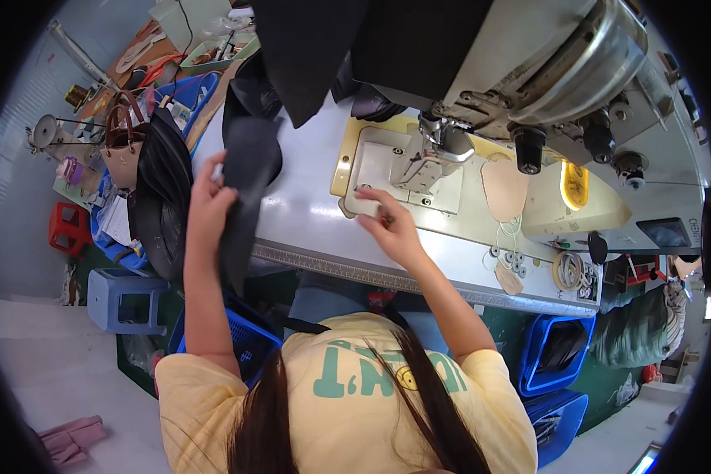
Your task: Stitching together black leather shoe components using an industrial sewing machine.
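My left hand (212, 193) is closed on the edge of a black leather-like piece (249, 170), which hangs down past the table's front edge. More black pieces (162, 189) lie in a draped stack just left of that hand. My right hand (391, 227) hovers above the table near the plate of a sewing machine (430, 154). Its thumb and index finger are apart, and nothing shows between them. The machine's needle and presser area stands just beyond the right hand. Large black panels (312, 47) hang at the top, covering part of the table behind.
A beige cut piece (504, 189) and small bobbins (513, 259) lie right of the machine plate. Blue baskets (557, 351) stand at lower right, another blue basket (245, 344) below my left arm. A blue stool (126, 300), red stool (69, 229) and handbag (124, 154) are at left.
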`<state>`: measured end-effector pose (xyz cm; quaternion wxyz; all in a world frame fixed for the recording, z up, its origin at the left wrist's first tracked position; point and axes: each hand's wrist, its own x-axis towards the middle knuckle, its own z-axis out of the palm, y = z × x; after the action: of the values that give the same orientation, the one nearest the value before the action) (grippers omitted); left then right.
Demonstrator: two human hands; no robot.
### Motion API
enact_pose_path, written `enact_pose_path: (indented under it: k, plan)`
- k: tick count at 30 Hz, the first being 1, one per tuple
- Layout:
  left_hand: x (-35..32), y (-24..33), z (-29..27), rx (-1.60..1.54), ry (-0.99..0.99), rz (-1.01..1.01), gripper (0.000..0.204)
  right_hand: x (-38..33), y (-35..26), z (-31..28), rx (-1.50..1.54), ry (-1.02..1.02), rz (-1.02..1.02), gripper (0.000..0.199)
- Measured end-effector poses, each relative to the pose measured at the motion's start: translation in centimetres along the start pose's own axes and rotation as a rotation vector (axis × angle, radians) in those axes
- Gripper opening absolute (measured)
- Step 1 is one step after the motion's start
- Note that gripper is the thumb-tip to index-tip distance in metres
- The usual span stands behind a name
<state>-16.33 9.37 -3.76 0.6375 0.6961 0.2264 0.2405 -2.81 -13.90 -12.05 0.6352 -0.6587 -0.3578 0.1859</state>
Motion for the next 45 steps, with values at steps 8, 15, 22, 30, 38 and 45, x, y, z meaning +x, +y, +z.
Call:
enact_pose_path:
  k: [8,15,22,30,38,45]
  plan:
    - [-5.1,-2.2,8.2,0.069,-0.269,0.073,0.064,0.2,-2.7,0.8,-0.153,0.501,-0.332,0.015]
    - [-4.6,0.7,17.9,0.367,-0.336,0.837,0.059,-2.0,-5.5,-4.0,-0.432,0.596,-0.643,0.029]
    - [-2.1,-0.7,19.1,0.304,-0.253,0.708,0.008,-2.6,-6.5,-8.4,-0.501,0.298,-0.344,0.013]
    - [-0.7,-0.2,17.2,-0.077,-0.444,0.115,0.01,-0.2,-7.0,-8.4,-0.286,0.138,0.005,0.012]
    - [0.0,0.5,16.6,0.096,-0.494,0.571,0.011,0.6,-6.3,-8.4,0.053,0.112,0.187,0.009]
    - [0.6,1.2,16.9,0.247,-0.634,0.279,0.009,0.0,-7.1,-8.9,-0.246,-0.034,0.121,0.014]
